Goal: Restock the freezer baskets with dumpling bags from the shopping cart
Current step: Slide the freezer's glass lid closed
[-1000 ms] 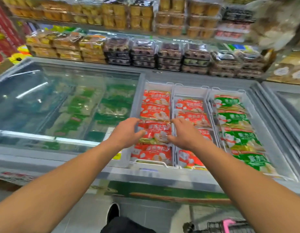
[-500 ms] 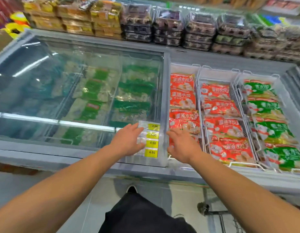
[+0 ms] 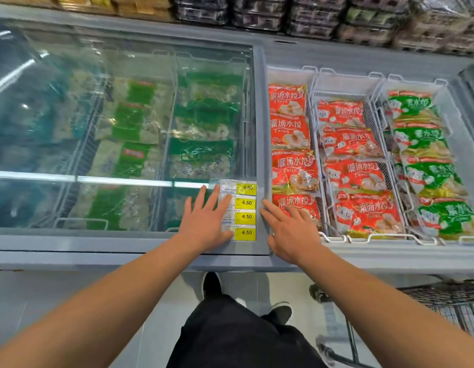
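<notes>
Head view: two hands flat on lid; three baskets uncovered.

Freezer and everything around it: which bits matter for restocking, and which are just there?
Job:
red dumpling bags
green dumpling bags
white baskets
sliding glass lid
shopping cart
left hand
right hand

Just there:
price labels
shelf trays behind
</notes>
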